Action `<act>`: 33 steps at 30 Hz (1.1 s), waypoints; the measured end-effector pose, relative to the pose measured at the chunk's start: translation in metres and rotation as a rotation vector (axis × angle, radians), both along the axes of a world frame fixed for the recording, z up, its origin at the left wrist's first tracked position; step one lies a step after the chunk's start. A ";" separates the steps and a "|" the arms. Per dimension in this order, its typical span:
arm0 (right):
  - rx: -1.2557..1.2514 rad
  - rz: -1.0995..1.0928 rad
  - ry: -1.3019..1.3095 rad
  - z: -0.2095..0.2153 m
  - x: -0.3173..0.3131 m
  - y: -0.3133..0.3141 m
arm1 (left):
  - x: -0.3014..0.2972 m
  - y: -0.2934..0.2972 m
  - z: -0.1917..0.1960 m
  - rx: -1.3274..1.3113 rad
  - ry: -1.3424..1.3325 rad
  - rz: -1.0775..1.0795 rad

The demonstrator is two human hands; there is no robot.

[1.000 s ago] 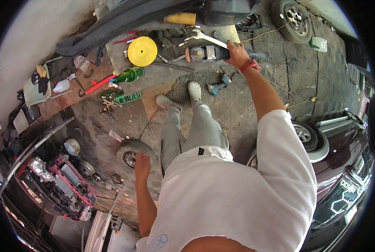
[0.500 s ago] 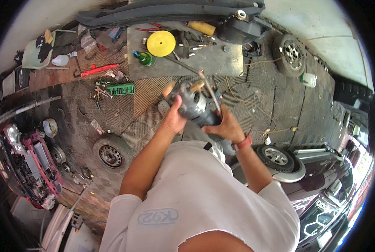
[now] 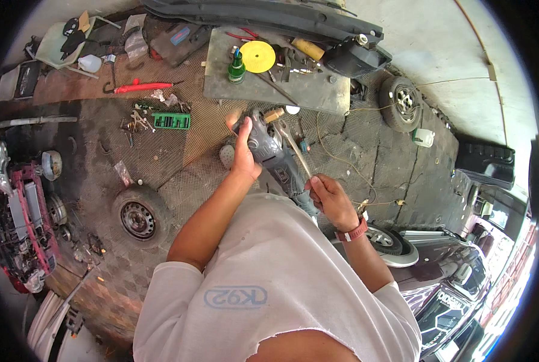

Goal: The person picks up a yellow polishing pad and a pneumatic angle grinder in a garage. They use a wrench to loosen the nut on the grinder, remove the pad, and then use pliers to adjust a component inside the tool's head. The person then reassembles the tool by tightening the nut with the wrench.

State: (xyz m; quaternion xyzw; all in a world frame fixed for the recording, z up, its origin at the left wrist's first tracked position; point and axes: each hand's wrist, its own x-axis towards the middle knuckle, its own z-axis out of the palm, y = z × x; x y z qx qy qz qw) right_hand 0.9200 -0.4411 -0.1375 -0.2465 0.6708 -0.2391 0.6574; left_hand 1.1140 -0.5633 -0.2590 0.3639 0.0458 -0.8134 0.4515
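The power tool [image 3: 272,155] is held before the shirt [image 3: 269,265], off the worktop [image 3: 321,95], the left hand [image 3: 243,152] clasping its head, I'd say for steadiness, while the right hand [image 3: 333,200] grips a wrench [image 3: 295,149] whose far end seems to meet the brassy stub [image 3: 274,114].

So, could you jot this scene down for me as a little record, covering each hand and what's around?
Left hand: grips a black power tool near its head
Right hand: holds a wrench near one end
Wrench's far end: by the tool's brass-coloured piece; contact unclear
Table: bears a yellow disc and a green bottle
Floor: green tray and a wheel, both left of the tool
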 end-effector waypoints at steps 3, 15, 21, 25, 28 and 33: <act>0.012 -0.023 -0.050 0.010 0.018 0.000 | 0.007 0.007 -0.002 -0.046 0.010 -0.006; -0.141 0.030 0.064 0.014 0.051 -0.002 | 0.029 0.006 0.024 -0.147 0.038 0.010; -0.513 0.252 0.354 -0.044 -0.005 -0.034 | 0.029 -0.006 0.050 -0.136 0.192 -0.039; -0.576 0.248 0.381 -0.058 -0.017 -0.068 | 0.020 -0.009 0.061 -0.161 0.203 -0.028; -0.559 0.284 0.302 -0.045 -0.025 -0.070 | 0.020 -0.011 0.058 -0.117 0.216 -0.006; -0.601 0.010 0.356 -0.026 -0.044 -0.027 | 0.019 -0.020 0.034 -0.094 0.184 0.043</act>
